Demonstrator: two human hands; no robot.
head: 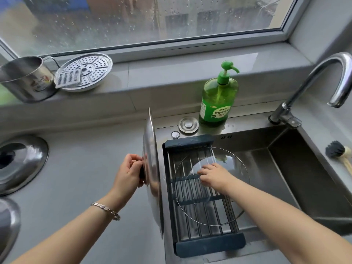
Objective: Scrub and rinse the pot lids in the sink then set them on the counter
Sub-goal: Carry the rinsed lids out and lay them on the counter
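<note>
My left hand (129, 171) grips the dark knob of a large steel lid (152, 168), which stands on edge at the left rim of the sink. A clear glass lid (224, 210) lies on the drying rack (207, 242) set across the sink (285, 168). My right hand (214, 175) rests on the glass lid with its fingers spread flat. Another steel lid (21, 162) lies dome up on the counter (85, 187) at the far left.
A green dish soap bottle (217, 100) stands behind the sink, with the faucet (314, 82) to its right. A dish brush (341, 155) lies on the sink's right edge. A steel pot (24, 79) and steamer plate (83, 71) sit on the windowsill. Part of a steel vessel (7, 225) shows at bottom left.
</note>
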